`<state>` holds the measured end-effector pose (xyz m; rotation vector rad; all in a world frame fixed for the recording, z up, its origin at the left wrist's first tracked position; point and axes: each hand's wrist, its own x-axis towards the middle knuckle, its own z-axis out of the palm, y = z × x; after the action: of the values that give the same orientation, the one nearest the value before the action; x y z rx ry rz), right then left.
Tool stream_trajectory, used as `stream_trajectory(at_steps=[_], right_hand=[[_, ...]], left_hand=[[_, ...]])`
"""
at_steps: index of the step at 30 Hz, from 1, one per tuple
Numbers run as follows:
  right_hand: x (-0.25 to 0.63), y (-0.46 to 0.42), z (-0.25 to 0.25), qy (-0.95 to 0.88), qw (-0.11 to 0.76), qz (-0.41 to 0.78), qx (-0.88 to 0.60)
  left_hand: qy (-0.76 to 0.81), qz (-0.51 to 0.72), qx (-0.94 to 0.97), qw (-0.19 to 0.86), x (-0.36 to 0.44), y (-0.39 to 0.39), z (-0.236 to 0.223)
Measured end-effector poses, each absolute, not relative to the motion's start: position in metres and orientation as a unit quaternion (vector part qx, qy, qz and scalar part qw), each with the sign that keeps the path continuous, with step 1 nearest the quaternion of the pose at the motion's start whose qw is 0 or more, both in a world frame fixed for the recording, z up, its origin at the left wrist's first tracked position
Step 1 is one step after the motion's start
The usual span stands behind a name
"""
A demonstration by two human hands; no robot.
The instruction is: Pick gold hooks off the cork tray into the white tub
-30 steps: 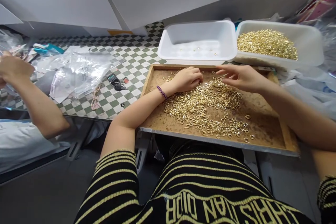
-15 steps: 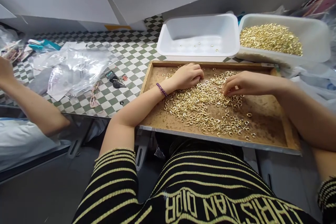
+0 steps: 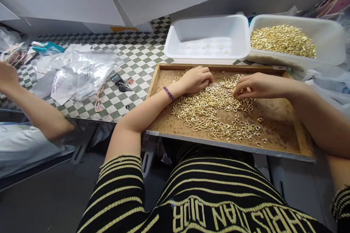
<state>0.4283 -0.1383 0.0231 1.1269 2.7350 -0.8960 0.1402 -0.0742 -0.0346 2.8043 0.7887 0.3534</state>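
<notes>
A shallow wooden tray [image 3: 276, 134] lies in front of me with a spread of small gold metal hooks [image 3: 213, 111] on it. My left hand [image 3: 195, 79] rests on the far left of the pile, fingers curled under; whatever they hold is hidden. My right hand [image 3: 253, 85] lies on the pile's far right with its fingers bent down and pinched among the hooks. Behind the tray stand two white plastic tubs: the left tub [image 3: 175, 42] holds only a few loose hooks, the right tub [image 3: 328, 40] is heaped with gold hooks.
The table has a green-and-white checked cloth [image 3: 136, 58]. Crumpled clear plastic bags [image 3: 79, 71] and a key fob [image 3: 120, 82] lie left of the tray. Another person's arm [image 3: 32, 105] reaches in at the far left. White boards [image 3: 82, 0] stand behind.
My right hand came down from an open, raised pose onto the hooks and closed its fingers. The left hand barely moved. The other person's arm shifted slightly.
</notes>
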Motion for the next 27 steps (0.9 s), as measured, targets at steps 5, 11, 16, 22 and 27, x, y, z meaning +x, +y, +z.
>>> stream_trajectory(at_steps=[5,11,16,22,27], right_hand=[[0.427,-0.141,0.020,0.892,0.046,-0.264,0.363],[0.429,-0.142,0.034,0.864,0.082,-0.363,0.339],[0.419,-0.147,0.034,0.847,-0.141,-0.345,0.379],[0.399,-0.161,0.030,0.723,-0.356,-0.218,0.550],[0.401,-0.160,0.033,0.744,-0.279,-0.210,0.570]], left_hand=[[0.271,0.117,0.949,0.108,0.141,-0.076,-0.032],[0.282,0.102,0.947,0.114,0.141,-0.078,-0.028],[0.282,0.106,0.947,0.112,0.140,-0.077,-0.030],[0.274,0.124,0.946,0.118,0.139,-0.075,-0.034],[0.255,0.148,0.949,0.113,0.138,-0.072,-0.039]])
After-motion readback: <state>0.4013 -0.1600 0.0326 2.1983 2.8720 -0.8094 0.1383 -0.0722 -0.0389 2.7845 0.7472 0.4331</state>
